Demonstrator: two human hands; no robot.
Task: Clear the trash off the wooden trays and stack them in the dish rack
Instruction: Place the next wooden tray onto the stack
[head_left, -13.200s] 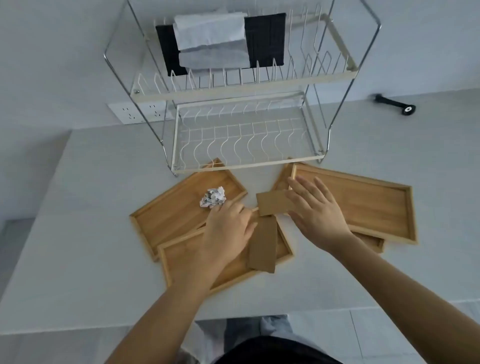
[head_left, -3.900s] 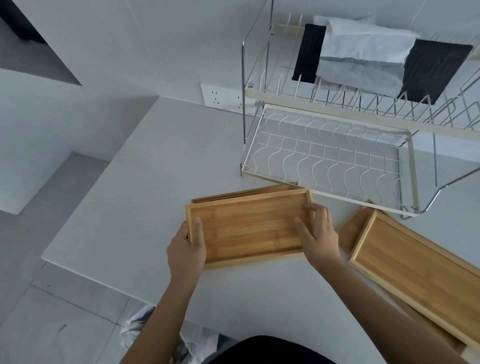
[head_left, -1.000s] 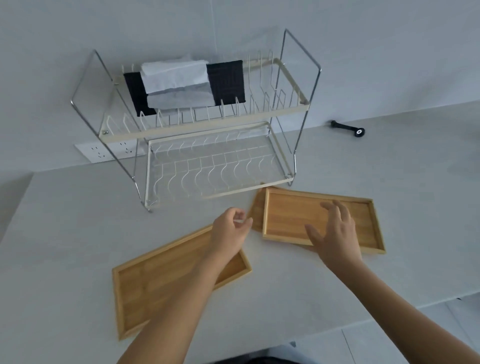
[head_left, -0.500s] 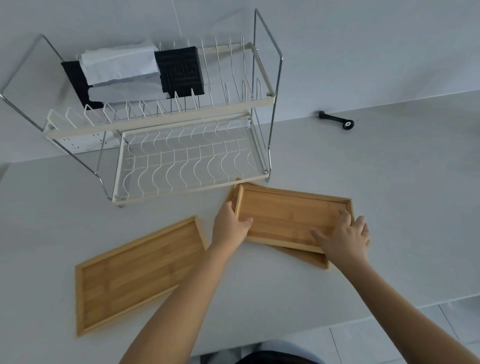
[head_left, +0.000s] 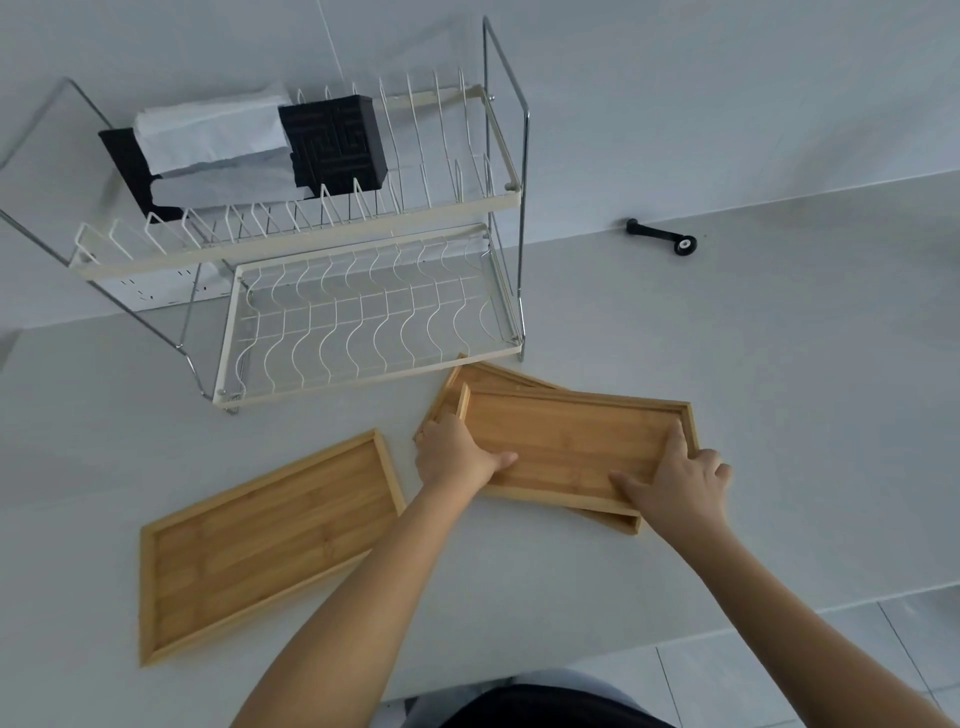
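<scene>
We note three wooden trays on the pale counter (head_left: 779, 364), none yet in the dish rack (head_left: 363, 332); the top tray (head_left: 566, 444) lies askew on a lower tray (head_left: 488, 376), whose far corner and near right corner poke out from under it; the third tray (head_left: 265, 545) lies alone to the left, well apart from the rack, its bed bare.

Our left hand (head_left: 452, 457) grips the top tray at its left end, thumb lying on the tray's floor, fingers wrapped under the rim; our right hand (head_left: 680, 486) clasps the near right corner, thumb inside along the floor, fingers over the right rim; both hands closed on the same tray; we cannot tell whether it is lifted clear of the one beneath.

The rack stands just beyond the stacked pair, two tiers of white wire in a chrome frame; the lower tier holds nothing and its front edge sits just beside the lower tray's far corner; the upper tier carries one black box (head_left: 337, 140) with one white paper sheet (head_left: 218, 145) draped over its left part.

One small black tool (head_left: 662, 238) lies far right near the wall; one wall socket strip (head_left: 156, 293) shows behind the rack's left side; no trash visible on any tray.
</scene>
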